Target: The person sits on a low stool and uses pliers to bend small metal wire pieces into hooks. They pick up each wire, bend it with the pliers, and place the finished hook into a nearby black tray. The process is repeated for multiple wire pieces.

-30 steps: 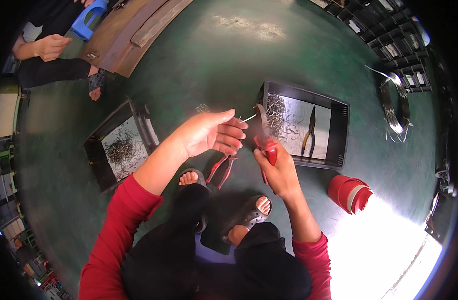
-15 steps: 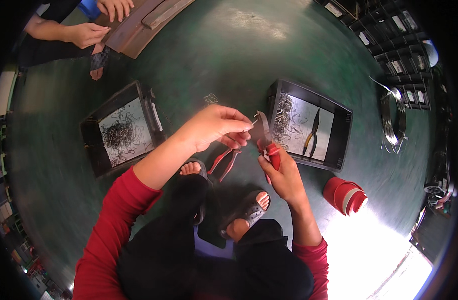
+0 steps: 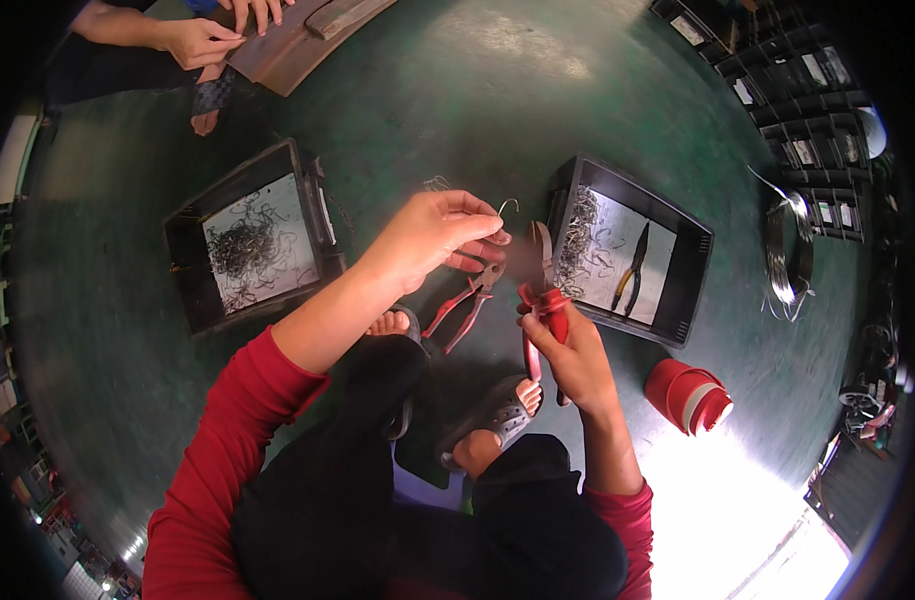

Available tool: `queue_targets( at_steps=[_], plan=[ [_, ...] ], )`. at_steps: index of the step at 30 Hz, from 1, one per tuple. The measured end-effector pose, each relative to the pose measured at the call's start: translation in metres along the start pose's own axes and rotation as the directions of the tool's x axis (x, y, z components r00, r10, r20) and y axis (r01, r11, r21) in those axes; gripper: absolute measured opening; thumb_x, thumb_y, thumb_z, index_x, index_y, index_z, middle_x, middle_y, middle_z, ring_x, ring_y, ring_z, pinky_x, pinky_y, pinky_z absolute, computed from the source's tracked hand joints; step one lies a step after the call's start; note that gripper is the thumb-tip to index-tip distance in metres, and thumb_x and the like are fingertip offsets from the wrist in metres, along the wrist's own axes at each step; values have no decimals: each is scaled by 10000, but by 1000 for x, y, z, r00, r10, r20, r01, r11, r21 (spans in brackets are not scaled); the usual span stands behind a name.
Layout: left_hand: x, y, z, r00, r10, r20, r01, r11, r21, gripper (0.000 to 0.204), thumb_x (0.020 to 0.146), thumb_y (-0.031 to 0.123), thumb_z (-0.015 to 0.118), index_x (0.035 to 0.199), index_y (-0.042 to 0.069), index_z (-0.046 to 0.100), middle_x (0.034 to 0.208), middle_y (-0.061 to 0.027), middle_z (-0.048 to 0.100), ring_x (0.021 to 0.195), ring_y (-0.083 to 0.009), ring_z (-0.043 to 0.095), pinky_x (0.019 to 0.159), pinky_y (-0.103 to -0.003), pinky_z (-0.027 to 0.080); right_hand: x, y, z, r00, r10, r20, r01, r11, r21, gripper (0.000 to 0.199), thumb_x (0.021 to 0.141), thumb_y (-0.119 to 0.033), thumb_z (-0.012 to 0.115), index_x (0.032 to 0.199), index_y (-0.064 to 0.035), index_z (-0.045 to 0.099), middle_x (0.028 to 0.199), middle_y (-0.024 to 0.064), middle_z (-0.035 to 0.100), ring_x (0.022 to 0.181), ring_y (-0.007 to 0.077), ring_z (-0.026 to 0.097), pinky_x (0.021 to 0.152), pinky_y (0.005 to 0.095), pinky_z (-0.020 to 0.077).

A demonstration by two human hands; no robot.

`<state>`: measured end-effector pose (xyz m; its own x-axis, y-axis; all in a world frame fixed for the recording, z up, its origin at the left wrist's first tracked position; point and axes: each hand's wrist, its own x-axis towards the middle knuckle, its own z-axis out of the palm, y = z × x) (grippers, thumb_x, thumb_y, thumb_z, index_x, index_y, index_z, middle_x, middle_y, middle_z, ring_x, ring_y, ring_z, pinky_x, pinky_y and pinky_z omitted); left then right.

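Observation:
Between thumb and fingertips, my left hand [image 3: 433, 237] pinches a small wire hook [image 3: 511, 204], its curved end pointing up. My right hand [image 3: 575, 362] is wrapped round the red handles of a pair of pliers [image 3: 544, 290]. The jaws point up and stand a little right of the hook, apart from it. Below my left hand, a second pair of red-handled pliers [image 3: 463, 312] lies on the green floor. A few bent wire pieces [image 3: 437, 184] lie just beyond my left hand.
Left stands a black crate [image 3: 323, 215] with a heap of wire hooks [image 3: 246, 248]. At right, another black crate [image 3: 700, 270] holds wire pieces and yellow-black pliers [image 3: 633, 268]. Farther right are a red container [image 3: 675, 392] and a wire coil [image 3: 778, 255]. A co-worker's hands [image 3: 200, 42] work at far left.
The wire hook has come away from the plier jaws, and its curved end now shows. My left hand has risen slightly; the pliers in my right hand have shifted right and turned more upright.

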<state>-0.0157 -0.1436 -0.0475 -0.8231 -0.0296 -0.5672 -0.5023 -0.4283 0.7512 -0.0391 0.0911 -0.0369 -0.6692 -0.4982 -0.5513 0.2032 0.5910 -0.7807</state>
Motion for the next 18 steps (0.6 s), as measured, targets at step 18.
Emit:
queue_targets(
  at_steps=[18],
  plan=[
    [2,-10,-2,995,-61,85,72,988,-138,225,900,235,666,1032,57,625,1015,-93,685,948,-197,671,811,-361,534,-3,1,2,1000,-12,-8,12,998,59,384,917,-296,630,1211,-51,605,801,73,621,746,135,560,735,302,466]
  ],
)
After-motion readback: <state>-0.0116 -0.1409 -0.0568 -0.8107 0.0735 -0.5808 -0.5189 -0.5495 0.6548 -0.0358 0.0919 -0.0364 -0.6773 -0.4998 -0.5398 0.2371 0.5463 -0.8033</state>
